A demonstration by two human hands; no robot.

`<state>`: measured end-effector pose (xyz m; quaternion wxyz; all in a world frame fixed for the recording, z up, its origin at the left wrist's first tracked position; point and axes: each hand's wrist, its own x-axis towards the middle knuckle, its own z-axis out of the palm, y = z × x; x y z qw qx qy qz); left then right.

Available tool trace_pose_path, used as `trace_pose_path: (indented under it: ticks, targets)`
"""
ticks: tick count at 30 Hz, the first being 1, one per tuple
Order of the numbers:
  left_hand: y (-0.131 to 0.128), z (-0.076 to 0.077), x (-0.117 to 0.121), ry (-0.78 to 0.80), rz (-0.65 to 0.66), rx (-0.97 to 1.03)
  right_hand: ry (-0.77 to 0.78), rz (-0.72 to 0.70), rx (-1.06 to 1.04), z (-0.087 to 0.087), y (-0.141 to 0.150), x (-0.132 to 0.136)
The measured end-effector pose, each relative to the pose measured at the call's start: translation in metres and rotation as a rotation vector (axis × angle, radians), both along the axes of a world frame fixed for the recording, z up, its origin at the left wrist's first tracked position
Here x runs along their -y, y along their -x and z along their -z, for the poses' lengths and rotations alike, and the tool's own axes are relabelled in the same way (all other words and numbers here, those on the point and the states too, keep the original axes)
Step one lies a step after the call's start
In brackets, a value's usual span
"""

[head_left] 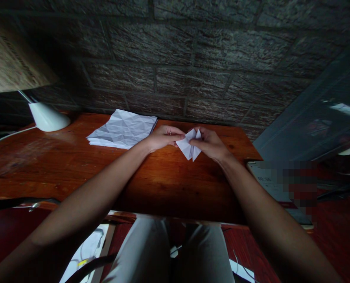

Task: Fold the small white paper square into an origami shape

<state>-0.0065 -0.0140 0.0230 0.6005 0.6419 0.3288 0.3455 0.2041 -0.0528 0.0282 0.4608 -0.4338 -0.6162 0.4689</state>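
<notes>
Above the wooden desk, a small white piece of folded paper (186,147) is held between both hands. Its pleats form pointed flaps, with two tips pointing down toward me. My left hand (164,138) pinches the paper's left corner between thumb and fingers; a ring shows on one finger. My right hand (209,142) grips the right side, its thumb lying on the front flap and its fingers partly hidden behind. Left of my left hand lies a stack of creased white paper sheets (123,127), the top one covered in a grid of fold lines.
The wooden desk (163,184) backs onto a dark block wall (175,51). At the left stands a lamp with a white base (51,117) and a woven shade (12,55). A tablet-like device (266,173), partly pixelated, sits at the right edge. My legs are below the desk's front edge.
</notes>
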Motion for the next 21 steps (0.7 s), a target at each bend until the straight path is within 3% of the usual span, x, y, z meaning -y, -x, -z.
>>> trace_pose_path:
  ticks: [4, 8, 21]
  targets:
    - [0.0009, -0.0012, -0.0023, -0.11, 0.089, -0.092, -0.017, -0.002, 0.058, -0.0014, 0.0004, 0.001]
    - [0.0009, -0.0008, -0.0039, -0.238, 0.094, -0.106, -0.041, 0.014, 0.069, -0.0025, -0.0005, 0.0014]
    - [-0.0017, 0.0007, -0.0024, -0.281, 0.113, -0.128, -0.027, -0.017, 0.115, 0.0002, -0.0022, 0.002]
